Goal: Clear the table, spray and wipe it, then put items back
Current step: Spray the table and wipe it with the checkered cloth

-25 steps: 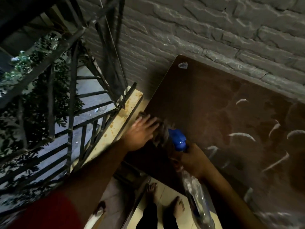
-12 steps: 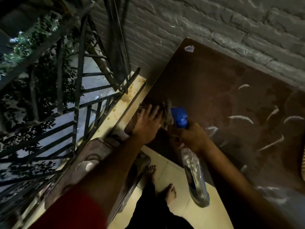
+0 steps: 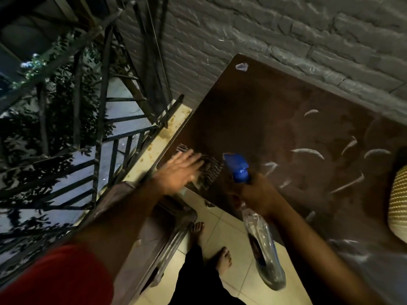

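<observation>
Left hand [image 3: 180,172]: fingers flat, pressing cloth [image 3: 206,172] at table [image 3: 253,119] near-left corner.
Right hand [image 3: 257,194]: wrapped round bottle [image 3: 262,243] neck, nozzle aimed far.
Wipe tip: keep palm flat; overlap strokes rightward across wet streaks.

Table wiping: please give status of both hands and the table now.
Left hand flat on striped cloth at table corner. Right hand grips spray bottle. Scrap at far corner; woven item at right edge.
</observation>
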Demonstrator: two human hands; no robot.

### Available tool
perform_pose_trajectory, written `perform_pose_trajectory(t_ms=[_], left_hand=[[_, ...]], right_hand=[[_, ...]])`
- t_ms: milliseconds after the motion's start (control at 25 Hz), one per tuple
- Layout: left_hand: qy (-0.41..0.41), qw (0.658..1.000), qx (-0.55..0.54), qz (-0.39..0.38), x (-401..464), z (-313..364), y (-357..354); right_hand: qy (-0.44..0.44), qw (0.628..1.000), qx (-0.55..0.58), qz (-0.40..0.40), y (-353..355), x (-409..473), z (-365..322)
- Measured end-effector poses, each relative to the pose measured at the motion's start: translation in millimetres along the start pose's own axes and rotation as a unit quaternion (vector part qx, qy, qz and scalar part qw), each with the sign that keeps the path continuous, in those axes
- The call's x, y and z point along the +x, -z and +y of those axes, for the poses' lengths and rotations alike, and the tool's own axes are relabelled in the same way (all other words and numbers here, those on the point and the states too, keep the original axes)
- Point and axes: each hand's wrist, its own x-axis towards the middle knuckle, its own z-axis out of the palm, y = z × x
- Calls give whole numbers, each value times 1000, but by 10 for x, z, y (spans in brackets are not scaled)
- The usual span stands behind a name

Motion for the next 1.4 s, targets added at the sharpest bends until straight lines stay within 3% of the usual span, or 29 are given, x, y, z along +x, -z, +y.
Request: perform_pose_trajectory(t_ms=[120,160,200,280,320,480,600,680,840,880,1000,1040,1160,1200,1320,1360,1400], left_hand=[[219,974,-49,24,204,48,134],[237,968,-61,45,161,272,87],[205,975,-69,58,56,465,-19],[124,989,-78,24,-164,498,-84],[123,988,-90,19,-132,357,-38],[260,961,-93,33,230,257,84],[126,989,-70,23,-149,523,-138],[71,995,-67,-7,-223,235,-43],[181,982,-47,-14,275,-35,149],[154,988,-30,-6,277,52,99],[-43,998,18,-41,-74,130,-31],[-46,998,19,-37,-53,6,8],[116,993,11,-16,251,-69,151],[106,994,18,-20,267,22,138],[-108,992,50,-37,-69,-1,-61],[-118,991,55,-35,-66,-203,-49],[-69,996,57,-15,33,-371,-1]], right_hand=[[-4,1000,6,3,30,-53,124],[-2,1000,-1,1,40,-74,153],[4,1000,-6,0,54,-90,185],[17,1000,-5,1,90,-132,245],[23,1000,-3,3,103,-142,270],[17,1000,-12,19,126,-120,340],[-17,1000,13,11,132,-115,319],[-27,999,21,14,110,-106,272],[-18,999,13,30,45,-37,155],[-21,999,18,31,30,-34,122],[-18,999,41,28,5,-67,42],[-20,998,53,28,-11,-73,27],[-45,995,76,46,-62,-16,-1],[-47,994,80,53,-79,-7,-24],[-28,994,81,71,-105,-18,-103],[-25,993,91,74,-105,-26,-128],[-27,992,98,78,-107,-25,-147]])
